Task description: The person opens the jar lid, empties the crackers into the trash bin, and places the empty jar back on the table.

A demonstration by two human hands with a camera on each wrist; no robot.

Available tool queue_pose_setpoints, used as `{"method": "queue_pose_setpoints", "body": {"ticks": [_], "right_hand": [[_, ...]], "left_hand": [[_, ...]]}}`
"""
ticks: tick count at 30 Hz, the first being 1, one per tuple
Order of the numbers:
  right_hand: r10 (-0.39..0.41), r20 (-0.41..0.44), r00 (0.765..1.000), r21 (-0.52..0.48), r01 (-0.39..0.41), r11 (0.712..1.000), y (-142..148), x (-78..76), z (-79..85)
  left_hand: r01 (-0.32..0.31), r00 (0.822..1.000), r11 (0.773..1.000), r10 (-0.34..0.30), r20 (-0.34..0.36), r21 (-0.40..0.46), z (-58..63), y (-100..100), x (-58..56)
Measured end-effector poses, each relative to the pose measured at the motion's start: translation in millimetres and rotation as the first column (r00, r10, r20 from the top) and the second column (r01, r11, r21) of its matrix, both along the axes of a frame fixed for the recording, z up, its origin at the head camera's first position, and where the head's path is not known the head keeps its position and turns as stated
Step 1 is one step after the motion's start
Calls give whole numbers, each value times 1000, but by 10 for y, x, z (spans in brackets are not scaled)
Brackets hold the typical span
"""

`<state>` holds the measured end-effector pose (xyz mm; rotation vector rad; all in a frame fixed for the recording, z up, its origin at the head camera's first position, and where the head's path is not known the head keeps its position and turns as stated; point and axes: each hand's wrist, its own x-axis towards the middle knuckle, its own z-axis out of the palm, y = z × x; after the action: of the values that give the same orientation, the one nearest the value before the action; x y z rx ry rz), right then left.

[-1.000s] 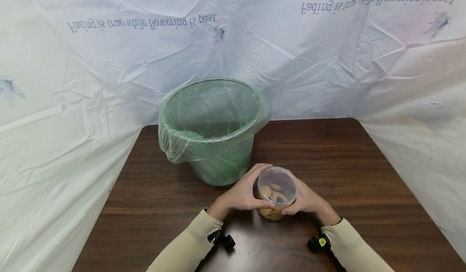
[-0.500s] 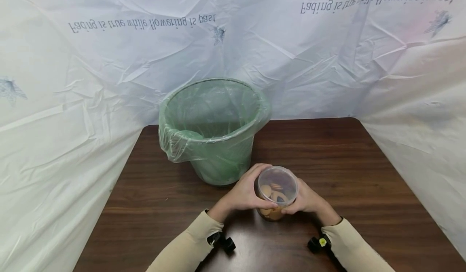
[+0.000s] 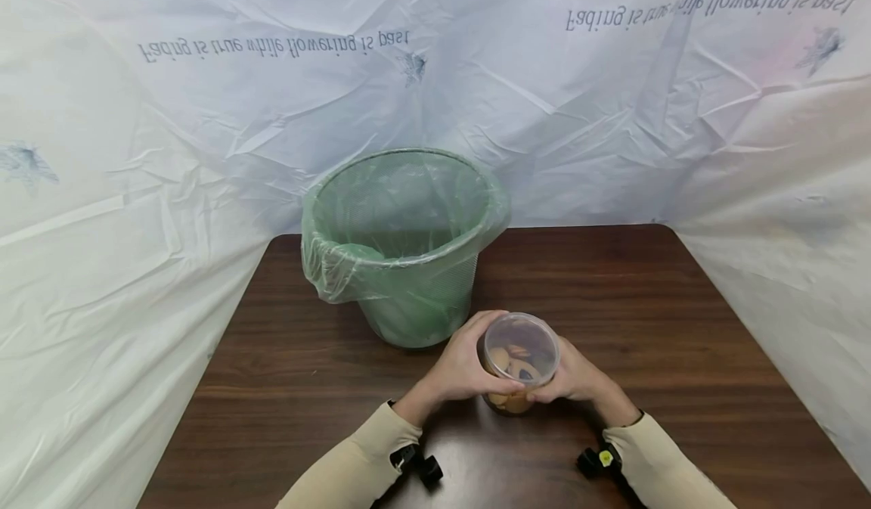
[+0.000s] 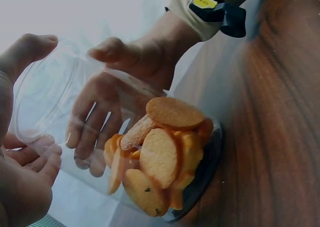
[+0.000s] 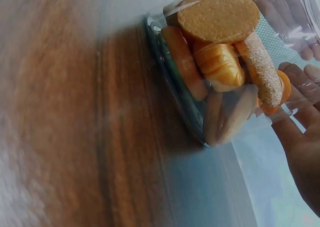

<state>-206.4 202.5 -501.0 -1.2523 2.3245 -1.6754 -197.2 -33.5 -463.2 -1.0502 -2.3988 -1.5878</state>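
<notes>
Both hands hold a clear plastic jar [image 3: 520, 346], close to the middle of the table in the head view. My left hand [image 3: 466, 369] grips its near left side high up, thumb across the front. On the opposite side, my right hand [image 3: 578, 373] has its thumb at the front too, and its fingers show through the clear wall in the left wrist view. Several biscuits [image 4: 160, 152] of mixed shapes lie in the jar's lower part. The base is on or just over the wood; I cannot tell which. Whether a clear lid covers the top is unclear.
Behind the hands, to the left, stands a mesh waste bin [image 3: 422, 305] with a green plastic liner [image 3: 333, 271] folded over its rim. Dark wood forms the tabletop [image 3: 633, 305]. White printed sheeting [image 3: 578, 116] hangs around the back and sides.
The whole head view has shifted slightly. My left thumb has slid a little to the right along the jar's upper front. Both hands keep their hold, and the jar stays in place.
</notes>
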Motion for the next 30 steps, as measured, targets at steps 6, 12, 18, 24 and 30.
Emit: {"method": "queue_pose_setpoints", "body": {"ticks": [6, 12, 18, 24, 30], "right_hand": [[-4, 14, 1000, -13, 5, 1000, -2, 9, -4], [3, 30, 1000, -30, -2, 1000, -5, 16, -18], [6, 36, 999, -38, -5, 999, 13, 23, -42], [-9, 30, 999, -31, 10, 999, 13, 28, -39], [-25, 14, 1000, -26, 26, 999, -3, 25, -36]], "left_hand": [[-37, 999, 999, 37, 13, 11, -18, 30, 45], [-82, 997, 996, 82, 3, 23, -2, 48, 103], [-125, 992, 991, 124, 14, 38, -25, 83, 165], [-167, 986, 985, 165, 32, 53, -39, 111, 201], [-206, 979, 976, 205, 21, 69, -36, 128, 227]]}}
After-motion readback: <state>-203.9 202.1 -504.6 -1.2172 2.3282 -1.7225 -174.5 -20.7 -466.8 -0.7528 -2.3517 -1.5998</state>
